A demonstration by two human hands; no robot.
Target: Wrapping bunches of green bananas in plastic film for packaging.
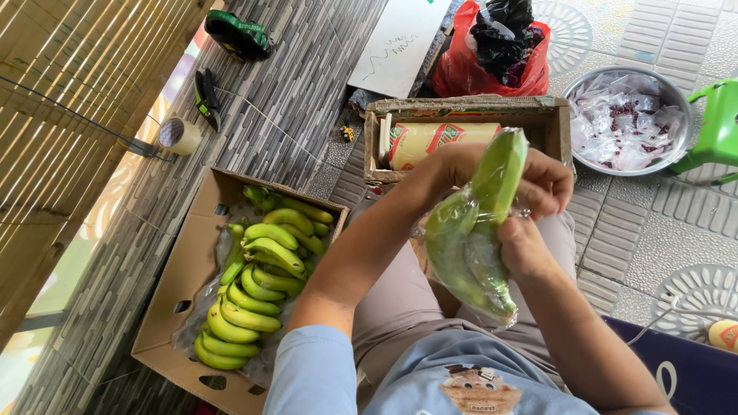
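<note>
A bunch of green bananas (470,230) wrapped in clear plastic film is held up over my lap. My left hand (455,170) grips the top of the bunch from behind, fingers curled around it. On the bunch's right side, my right hand (524,244) pinches the film. A small cardboard box (553,123) with a roll of cling film (430,142) in it sits just beyond my hands.
A large cardboard box (178,284) on my left holds several bunches of green bananas (257,288). A metal bowl (626,119) of plastic wrappers, a red bag (496,58), a green stool (716,127), a tape roll (181,136) and a white board (400,42) lie on the tiled floor.
</note>
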